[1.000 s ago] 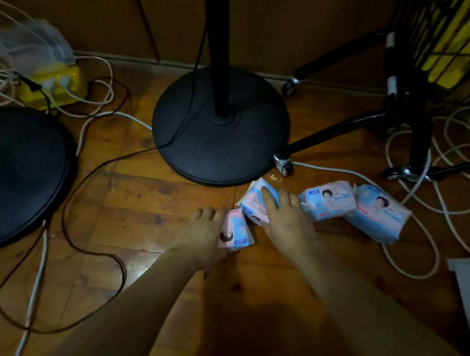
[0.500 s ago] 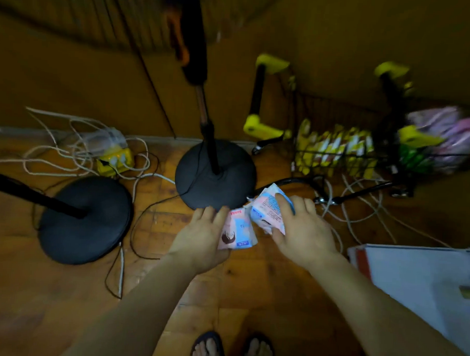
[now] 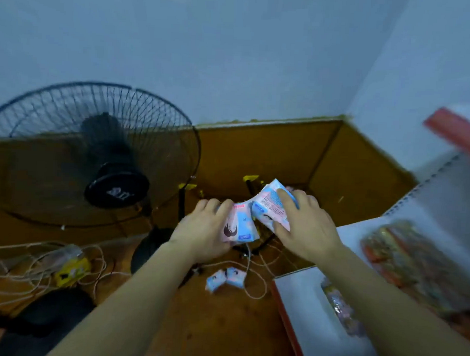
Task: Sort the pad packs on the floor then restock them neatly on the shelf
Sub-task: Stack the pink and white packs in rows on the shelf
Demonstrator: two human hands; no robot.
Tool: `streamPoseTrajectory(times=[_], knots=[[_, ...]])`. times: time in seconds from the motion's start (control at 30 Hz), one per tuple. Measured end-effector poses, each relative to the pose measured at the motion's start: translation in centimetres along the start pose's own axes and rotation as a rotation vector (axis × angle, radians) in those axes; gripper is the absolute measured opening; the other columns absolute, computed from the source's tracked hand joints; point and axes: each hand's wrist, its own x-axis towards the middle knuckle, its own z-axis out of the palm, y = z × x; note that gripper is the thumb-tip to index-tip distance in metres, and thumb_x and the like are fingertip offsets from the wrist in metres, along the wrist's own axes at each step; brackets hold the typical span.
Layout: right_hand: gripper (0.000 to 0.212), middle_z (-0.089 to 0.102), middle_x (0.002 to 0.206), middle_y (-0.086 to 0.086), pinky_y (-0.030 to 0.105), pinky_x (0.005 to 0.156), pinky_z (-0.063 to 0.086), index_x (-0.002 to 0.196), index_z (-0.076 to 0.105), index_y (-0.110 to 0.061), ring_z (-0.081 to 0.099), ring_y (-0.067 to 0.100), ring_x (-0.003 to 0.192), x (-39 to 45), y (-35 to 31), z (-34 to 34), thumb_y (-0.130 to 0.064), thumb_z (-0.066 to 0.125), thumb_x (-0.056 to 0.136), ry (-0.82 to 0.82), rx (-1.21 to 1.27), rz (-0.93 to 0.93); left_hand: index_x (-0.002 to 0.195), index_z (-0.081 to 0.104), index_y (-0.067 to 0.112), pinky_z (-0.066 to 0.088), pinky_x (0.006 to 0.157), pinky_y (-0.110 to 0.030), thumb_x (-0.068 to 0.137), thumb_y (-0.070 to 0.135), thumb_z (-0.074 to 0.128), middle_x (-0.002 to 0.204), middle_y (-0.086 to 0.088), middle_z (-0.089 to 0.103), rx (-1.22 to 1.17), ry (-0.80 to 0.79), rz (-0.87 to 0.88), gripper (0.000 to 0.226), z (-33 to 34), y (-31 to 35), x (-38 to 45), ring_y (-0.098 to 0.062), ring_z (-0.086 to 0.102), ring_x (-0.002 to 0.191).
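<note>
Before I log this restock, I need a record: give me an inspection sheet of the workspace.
Surface: wooden floor, partly shadowed.
Job's things: pad pack in left hand; pad packs in right hand; two floor packs.
Clutter: yellow power strip.
Grips: both hold packs.
Cables: white cords tangled on floor; one loops by the floor packs.
Surroundings: standing fan, white shelf with blurred goods, blue wall.

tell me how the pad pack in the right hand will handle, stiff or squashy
Probably squashy: the pad pack bends under the right hand. Likely light, since curled fingers alone carry it. Its glossy wrapper may be a bit slippery.
</note>
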Motion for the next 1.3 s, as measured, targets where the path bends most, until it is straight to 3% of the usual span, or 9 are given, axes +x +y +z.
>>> streamPoseTrajectory(times=[0.2, 0.4, 0.57, 0.87, 1.07, 1.3], knots=[[0.068, 0.037, 0.14, 0.007, 0.038, 0.078, 0.051, 0.151, 0.024, -0.022, 0.043, 0.028, 0.122, -7.9, 2.9, -11.4, -0.052, 0.048, 0.095, 0.14, -0.027, 0.206, 0.149, 0.013, 0.035, 0.044, 0.107, -0.04, 0.078, 0.066, 0.068, 0.151, 0.003, 0.03, 0.084, 0.074, 0.284, 0.095, -10.3, 7.6, -0.2, -0.022, 0.025, 0.141], [0.071, 0.041, 0.142, 0.011, 0.039, 0.086, 0.05, 0.154, 0.027, -0.021, 0.044, 0.03, 0.123, -17.1, 6.2, -19.7, -0.049, 0.052, 0.093, 0.276, -0.1, 0.377, 0.148, 0.015, 0.033, 0.047, 0.102, -0.039, 0.077, 0.068, 0.068, 0.147, 0.002, 0.035, 0.124, 0.142, 0.558, 0.095, -16.1, 16.6, -1.3, -0.02, 0.03, 0.137], [0.07, 0.043, 0.141, 0.011, 0.039, 0.082, 0.049, 0.154, 0.029, -0.021, 0.044, 0.033, 0.122, -26.2, 9.0, -25.9, -0.047, 0.053, 0.093, 0.37, -0.21, 0.542, 0.15, 0.02, 0.029, 0.046, 0.103, -0.042, 0.075, 0.07, 0.065, 0.142, 0.001, 0.039, 0.096, 0.216, 0.774, 0.097, -19.1, 26.5, -2.7, -0.021, 0.038, 0.132], [0.07, 0.044, 0.137, 0.007, 0.039, 0.08, 0.051, 0.152, 0.028, -0.025, 0.045, 0.03, 0.12, -49.0, 13.7, -32.1, -0.048, 0.053, 0.091, 0.42, -0.32, 0.877, 0.145, 0.024, 0.031, 0.052, 0.088, -0.041, 0.078, 0.073, 0.059, 0.134, 0.005, 0.044, 0.054, 0.284, 1.199, 0.087, -18.3, 47.7, -10.9, -0.019, 0.041, 0.123], [0.07, 0.046, 0.135, 0.01, 0.039, 0.077, 0.049, 0.152, 0.029, -0.023, 0.046, 0.032, 0.117, -64.7, 14.4, -33.5, -0.048, 0.052, 0.091, 0.373, -0.374, 1.089, 0.153, 0.02, 0.026, 0.05, 0.095, -0.04, 0.08, 0.067, 0.062, 0.144, 0.002, 0.039, 0.011, 0.246, 1.408, 0.094, -14.2, 60.5, -19.0, -0.019, 0.037, 0.13], [0.071, 0.039, 0.144, 0.01, 0.044, 0.091, 0.05, 0.154, 0.023, -0.024, 0.042, 0.034, 0.124, -79.6, 14.4, -34.0, -0.047, 0.053, 0.093, 0.244, -0.379, 1.341, 0.154, 0.016, 0.026, 0.047, 0.098, -0.04, 0.082, 0.067, 0.061, 0.145, 0.0, 0.037, -0.042, 0.183, 1.541, 0.094, -10.1, 72.2, -27.9, -0.021, 0.033, 0.132]])
